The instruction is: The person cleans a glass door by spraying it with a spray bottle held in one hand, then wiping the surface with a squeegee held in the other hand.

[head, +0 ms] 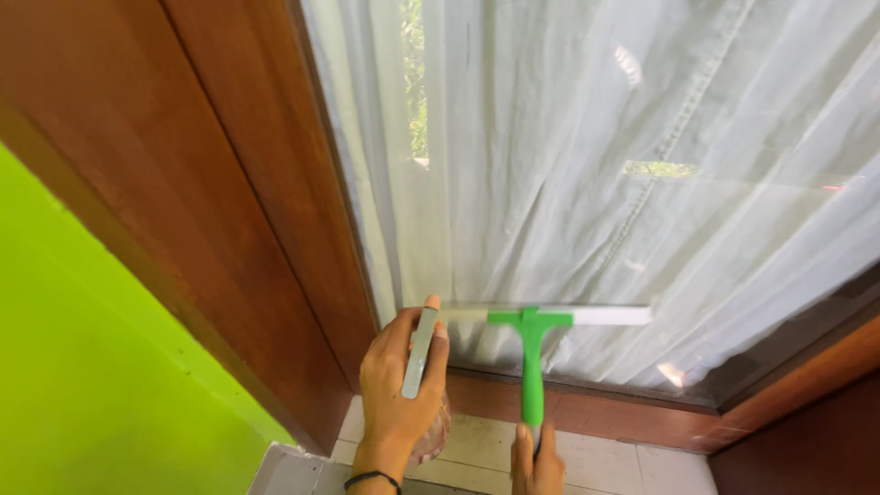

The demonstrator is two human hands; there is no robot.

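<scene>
My right hand (537, 463) is closed round the lower end of the green handle of a squeegee (532, 353), gripping low so the tool reaches up the window glass (642, 183); only the fingertips and knuckles show at the bottom edge of the view. The squeegee's white blade lies flat and level against the glass, just above the lower rail of the wooden window frame (587, 408) — the handle hangs straight down from the blade's middle. My left hand (399, 380) sits beside the left end of the blade, fingers wrapped round a thin grey flat object (420, 353) held upright on edge; I cannot tell what kind of thing it is. Below that hand, against the palm, something clear and rounded shows, possibly a bottle, but it is too hidden to confirm. A dark band circles the left wrist. Behind the glass, relative to the squeegee, a white curtain (733, 119) hangs in folds and fills the pane, with a strip of greenery showing through a gap high above the blade. Left of the squeegee stands the broad wooden upright of the frame, and beyond it a bright green wall (82, 367). Beneath the squeegee lies a pale tiled sill or floor (605, 454).
</scene>
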